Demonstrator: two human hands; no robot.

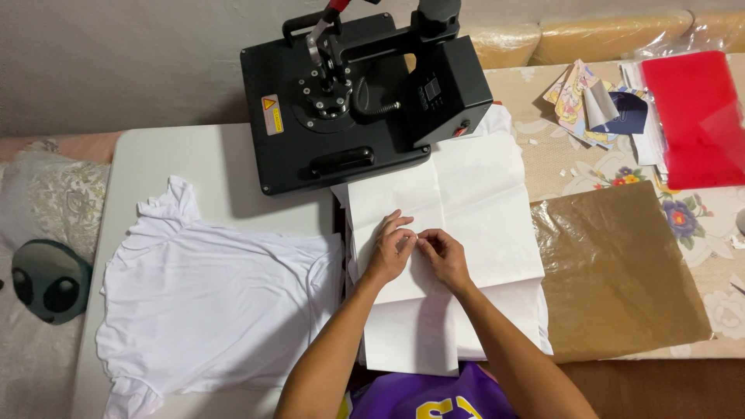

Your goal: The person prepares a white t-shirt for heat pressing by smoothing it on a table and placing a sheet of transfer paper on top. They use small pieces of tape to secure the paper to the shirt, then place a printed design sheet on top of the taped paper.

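My left hand (389, 248) and my right hand (443, 253) meet fingertip to fingertip on a large creased white paper sheet (458, 194). Both pinch at a small spot of the sheet between them; what they pinch is too small to tell. The sheet lies over white fabric (434, 334) on the lower plate of a black heat press (349, 93), whose top plate is swung off to the left. A white T-shirt (209, 302) lies flat on the white table (171, 159) to my left.
A brown sheet (621, 271) lies right of the white paper on a flowered tablecloth (698, 225). At the back right are cut paper scraps (590, 101) and a red plastic folder (694, 116). A grey alien-face cushion (46, 279) is at the far left.
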